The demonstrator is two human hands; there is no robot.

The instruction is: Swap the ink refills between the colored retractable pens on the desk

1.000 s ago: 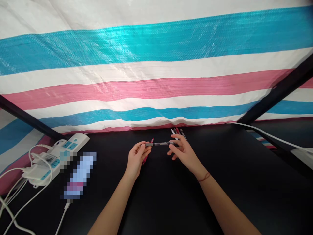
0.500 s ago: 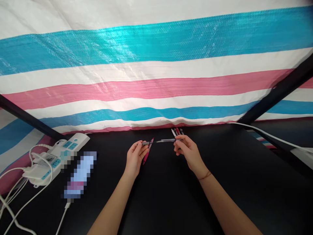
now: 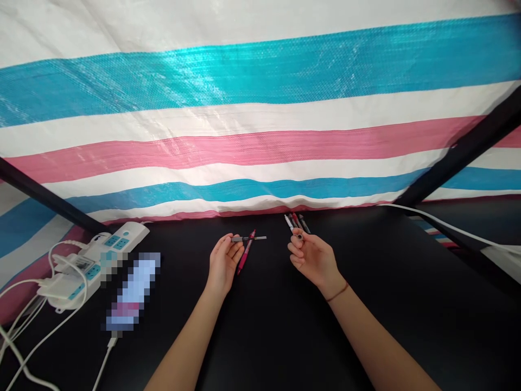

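Observation:
My left hand (image 3: 223, 263) pinches a thin grey and dark pen part (image 3: 249, 238), which points to the right with its free end in the air. Below and behind that part lies a red pen (image 3: 246, 252), slanting on the black table (image 3: 260, 331). To the right, my right hand (image 3: 312, 258) is closed, with a small dark round end (image 3: 299, 237) of a pen piece showing between thumb and forefinger; the rest is hidden by the fingers. Several pens (image 3: 296, 221) lie side by side just beyond my right hand.
At the left are a white power strip (image 3: 122, 237) with cables and a blurred phone (image 3: 134, 290) on a charging cable (image 3: 104, 361). A striped sheet (image 3: 260, 146) hangs behind the table, between dark slanting bars (image 3: 459, 144). A white cable (image 3: 443, 220) runs at the right.
The two pen pieces have come apart. My right hand has turned its piece so that the round end shows, while my left hand stays almost in place with the thin part.

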